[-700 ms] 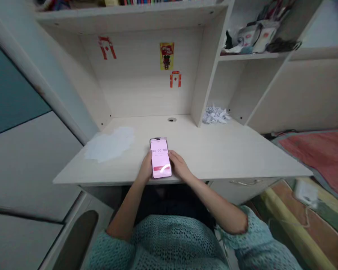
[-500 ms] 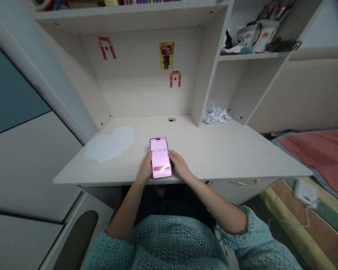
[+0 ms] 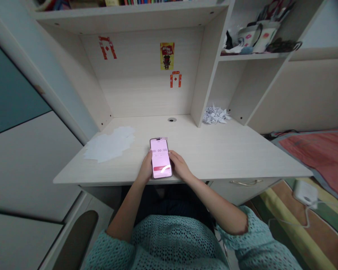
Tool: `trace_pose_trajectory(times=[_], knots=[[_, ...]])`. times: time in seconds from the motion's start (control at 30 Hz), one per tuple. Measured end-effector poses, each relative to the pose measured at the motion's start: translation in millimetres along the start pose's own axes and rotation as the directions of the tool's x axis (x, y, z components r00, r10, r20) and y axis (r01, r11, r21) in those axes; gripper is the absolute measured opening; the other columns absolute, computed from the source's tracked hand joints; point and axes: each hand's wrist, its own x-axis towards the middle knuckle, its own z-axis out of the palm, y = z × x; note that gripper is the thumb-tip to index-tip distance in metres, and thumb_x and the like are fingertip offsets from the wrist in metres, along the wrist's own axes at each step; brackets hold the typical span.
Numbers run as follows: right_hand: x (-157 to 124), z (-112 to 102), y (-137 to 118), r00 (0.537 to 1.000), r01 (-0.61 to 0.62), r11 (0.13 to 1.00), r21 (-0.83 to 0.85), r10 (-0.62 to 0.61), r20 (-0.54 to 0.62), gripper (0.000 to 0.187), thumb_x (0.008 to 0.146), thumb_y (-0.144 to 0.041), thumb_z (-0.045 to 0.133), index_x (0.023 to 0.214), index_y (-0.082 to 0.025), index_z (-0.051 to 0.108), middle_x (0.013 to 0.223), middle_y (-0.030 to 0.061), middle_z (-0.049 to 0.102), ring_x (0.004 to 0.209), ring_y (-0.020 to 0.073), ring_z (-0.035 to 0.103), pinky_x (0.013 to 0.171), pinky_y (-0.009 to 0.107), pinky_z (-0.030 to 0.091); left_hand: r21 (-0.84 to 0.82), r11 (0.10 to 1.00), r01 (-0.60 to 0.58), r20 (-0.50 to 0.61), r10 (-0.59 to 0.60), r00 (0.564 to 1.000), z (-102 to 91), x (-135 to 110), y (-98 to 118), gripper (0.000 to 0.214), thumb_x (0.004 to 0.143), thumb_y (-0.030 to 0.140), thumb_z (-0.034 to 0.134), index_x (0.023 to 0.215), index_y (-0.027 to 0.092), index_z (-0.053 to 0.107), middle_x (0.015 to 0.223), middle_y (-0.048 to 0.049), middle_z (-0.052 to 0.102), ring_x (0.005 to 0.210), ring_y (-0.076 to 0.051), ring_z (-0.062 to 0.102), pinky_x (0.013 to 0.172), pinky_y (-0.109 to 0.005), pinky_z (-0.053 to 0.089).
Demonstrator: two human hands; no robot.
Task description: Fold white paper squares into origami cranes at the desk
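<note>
A phone (image 3: 160,157) with a lit pink screen showing a row of zeros lies near the front edge of the pale wooden desk (image 3: 214,150). My left hand (image 3: 145,169) grips its left edge, fingers curled against it. My right hand (image 3: 180,165) holds the right edge the same way, thumb beside the screen.
A loose spread of white paper sheets (image 3: 109,145) lies at the desk's left. A heap of folded white paper (image 3: 215,114) sits in the right-hand cubby. A cable hole (image 3: 172,119) is at the back. Shelf clutter (image 3: 256,35) stands up right; a bed (image 3: 312,180) lies to the right.
</note>
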Motion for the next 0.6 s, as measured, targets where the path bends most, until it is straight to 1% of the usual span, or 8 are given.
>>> trace_pose_trajectory(times=[0.2, 0.37, 0.5, 0.6], knots=[[1, 0, 4, 1.0, 0.008, 1.0, -0.004, -0.009, -0.007, 0.026, 0.084, -0.041, 0.046, 0.089, -0.02, 0.061, 0.09, 0.0021, 0.063, 0.087, 0.0184, 0.055, 0.083, 0.032, 0.04, 0.014, 1.0, 0.002, -0.008, -0.002, 1.0, -1.2, 1, -2, 0.056, 0.081, 0.058, 0.045, 0.111, 0.014, 0.06, 0.111, -0.0103, 0.065, 0.105, -0.024, 0.059, 0.092, -0.037, 0.043], [0, 0, 1, 1.0, 0.002, 1.0, -0.003, -0.002, 0.012, 0.03, 0.083, -0.045, 0.048, 0.094, -0.021, 0.06, 0.095, 0.0025, 0.064, 0.092, 0.0198, 0.055, 0.087, 0.034, 0.039, 0.002, 1.0, 0.0, -0.026, 0.0, 1.0, 2.6, 3, -1, 0.056, 0.081, 0.058, 0.043, 0.113, 0.015, 0.059, 0.115, -0.01, 0.064, 0.11, -0.024, 0.057, 0.095, -0.037, 0.041], [2, -1, 0, 0.999, -0.044, 0.998, 0.04, 0.044, 0.002, 0.032, 0.082, -0.048, 0.049, 0.097, -0.022, 0.06, 0.1, 0.0032, 0.065, 0.096, 0.0207, 0.056, 0.09, 0.036, 0.039, 0.029, 0.998, 0.063, -0.034, -0.062, 0.998, 8.3, 3, -1, 0.061, 0.082, 0.063, 0.035, 0.111, 0.016, 0.062, 0.114, -0.0108, 0.064, 0.109, -0.026, 0.058, 0.096, -0.039, 0.041], [5, -2, 0, 0.997, -0.07, 0.99, 0.123, 0.073, -0.013, 0.033, 0.081, -0.05, 0.049, 0.096, -0.023, 0.061, 0.105, 0.0032, 0.065, 0.103, 0.0216, 0.055, 0.092, 0.037, 0.039, 0.053, 0.995, 0.087, -0.01, -0.087, 0.996, 11.6, 3, -1, 0.068, 0.081, 0.068, 0.027, 0.112, 0.019, 0.062, 0.114, -0.0096, 0.065, 0.11, -0.027, 0.057, 0.096, -0.039, 0.042]])
